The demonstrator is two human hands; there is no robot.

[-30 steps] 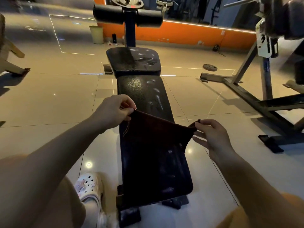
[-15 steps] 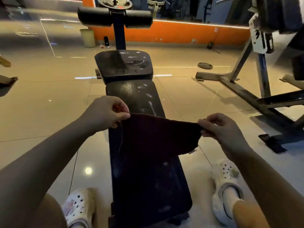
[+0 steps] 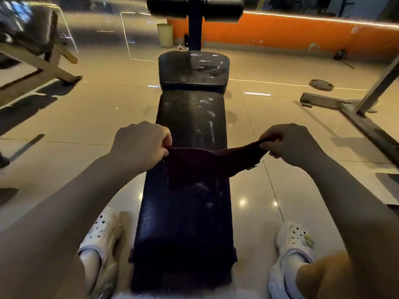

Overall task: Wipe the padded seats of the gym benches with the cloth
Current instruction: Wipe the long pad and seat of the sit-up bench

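Note:
A black padded bench runs straight away from me, its long pad worn with pale scuffs and a shorter seat pad beyond it. I hold a dark maroon cloth stretched across the bench's width, just above the pad. My left hand pinches the cloth's left corner over the bench's left edge. My right hand pinches the right corner, out past the bench's right edge. The cloth sags in the middle and hangs down toward the pad.
Black foam rollers on a post stand at the bench's far end. My feet in white clogs straddle the bench. A metal frame base lies on the tiles at right, a weight plate beyond it. Another bench frame stands at left.
The view has swung to face the bench squarely, and I now stand astride it. Both hands have drawn apart, pulling the cloth tauter across the pad.

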